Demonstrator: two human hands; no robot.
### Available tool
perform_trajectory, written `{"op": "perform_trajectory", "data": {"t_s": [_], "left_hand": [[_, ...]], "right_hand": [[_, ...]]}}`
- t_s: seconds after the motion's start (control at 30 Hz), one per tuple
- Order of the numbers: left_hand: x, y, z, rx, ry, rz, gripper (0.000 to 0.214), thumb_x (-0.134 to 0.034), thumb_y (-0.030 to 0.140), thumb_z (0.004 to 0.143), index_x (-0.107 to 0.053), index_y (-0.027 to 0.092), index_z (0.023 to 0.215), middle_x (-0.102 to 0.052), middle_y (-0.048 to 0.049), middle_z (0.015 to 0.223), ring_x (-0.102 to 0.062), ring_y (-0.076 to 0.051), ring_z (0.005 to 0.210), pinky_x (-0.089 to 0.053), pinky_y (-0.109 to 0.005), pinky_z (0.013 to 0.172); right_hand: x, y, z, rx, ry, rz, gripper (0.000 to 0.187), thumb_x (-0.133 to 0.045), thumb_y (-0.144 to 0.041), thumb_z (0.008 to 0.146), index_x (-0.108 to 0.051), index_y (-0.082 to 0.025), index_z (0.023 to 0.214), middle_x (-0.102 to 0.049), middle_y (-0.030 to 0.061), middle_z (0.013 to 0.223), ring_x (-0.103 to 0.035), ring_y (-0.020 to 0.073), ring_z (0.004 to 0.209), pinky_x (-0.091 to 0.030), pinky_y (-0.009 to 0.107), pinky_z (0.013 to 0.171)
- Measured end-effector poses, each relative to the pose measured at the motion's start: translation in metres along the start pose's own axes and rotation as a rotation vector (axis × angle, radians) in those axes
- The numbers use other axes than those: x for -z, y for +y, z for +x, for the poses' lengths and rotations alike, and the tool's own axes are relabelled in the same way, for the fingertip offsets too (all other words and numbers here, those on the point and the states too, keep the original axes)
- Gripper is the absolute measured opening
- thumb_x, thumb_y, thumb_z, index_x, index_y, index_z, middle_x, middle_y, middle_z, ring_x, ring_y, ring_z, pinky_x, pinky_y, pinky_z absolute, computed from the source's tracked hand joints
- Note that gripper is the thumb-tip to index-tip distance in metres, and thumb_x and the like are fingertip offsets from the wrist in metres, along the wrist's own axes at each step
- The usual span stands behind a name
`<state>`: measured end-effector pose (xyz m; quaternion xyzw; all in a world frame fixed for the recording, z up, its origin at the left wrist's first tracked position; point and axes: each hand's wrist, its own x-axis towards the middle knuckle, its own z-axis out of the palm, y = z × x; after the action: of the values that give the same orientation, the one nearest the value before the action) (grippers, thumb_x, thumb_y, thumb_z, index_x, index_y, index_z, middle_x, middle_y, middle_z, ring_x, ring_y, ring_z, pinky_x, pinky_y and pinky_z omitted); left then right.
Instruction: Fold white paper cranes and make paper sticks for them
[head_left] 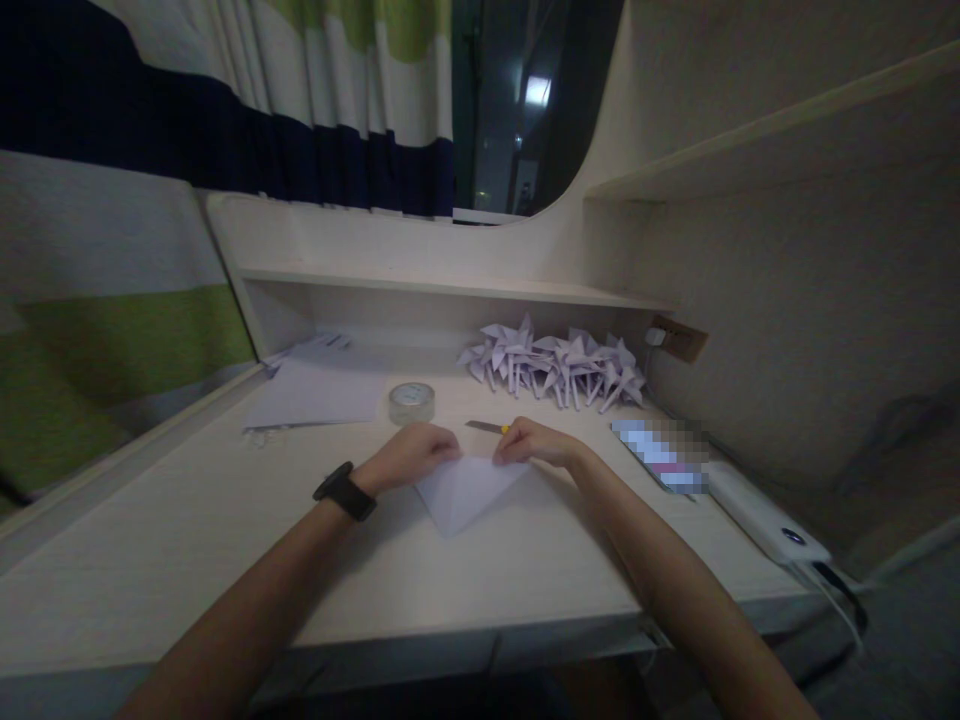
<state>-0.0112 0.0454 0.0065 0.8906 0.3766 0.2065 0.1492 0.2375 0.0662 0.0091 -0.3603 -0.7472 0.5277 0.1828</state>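
Observation:
A white sheet of paper (469,492), folded into a triangle with one corner toward me, lies on the desk between my hands. My left hand (416,453) is closed at its upper left edge, a dark watch (345,490) on the wrist. At the upper right edge, my right hand (534,443) pinches the paper between thumb and fingers. Just beyond the right fingers lies a utility knife (486,427) with a bare blade; its yellow handle is mostly hidden by that hand. A roll of clear tape (411,402) stands past my left hand.
Several folded paper pinwheels (559,362) are heaped at the back. A stack of white paper (319,385) lies back left. On the right are a phone (652,455) and a white power bank (765,515) with cables. A low shelf (450,285) spans the desk's back.

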Motion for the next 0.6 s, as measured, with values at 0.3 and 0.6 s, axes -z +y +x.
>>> {"op": "perform_trajectory", "data": {"t_s": [0.3, 0.6], "left_hand": [[0.019, -0.017, -0.003, 0.139, 0.172, -0.154, 0.029, -0.05, 0.031, 0.085, -0.063, 0.015, 0.066, -0.06, -0.0021, 0.062, -0.051, -0.015, 0.063, -0.033, -0.025, 0.058], [0.002, -0.012, 0.003, 0.347, 0.414, -0.507, 0.026, -0.053, 0.032, 0.082, -0.071, 0.014, 0.088, -0.069, -0.0078, 0.089, -0.06, -0.02, 0.078, -0.045, -0.028, 0.065]], "right_hand": [[0.035, 0.015, -0.011, 0.019, 0.053, 0.372, 0.036, -0.074, -0.035, 0.068, -0.072, -0.006, 0.09, -0.073, 0.0173, 0.092, -0.07, 0.0197, 0.072, -0.056, 0.031, 0.07], [-0.027, 0.016, 0.03, 0.014, 0.448, 0.477, 0.039, -0.064, -0.05, 0.08, -0.067, -0.011, 0.079, -0.07, 0.0084, 0.071, -0.065, 0.0156, 0.057, -0.056, 0.029, 0.056]]}}
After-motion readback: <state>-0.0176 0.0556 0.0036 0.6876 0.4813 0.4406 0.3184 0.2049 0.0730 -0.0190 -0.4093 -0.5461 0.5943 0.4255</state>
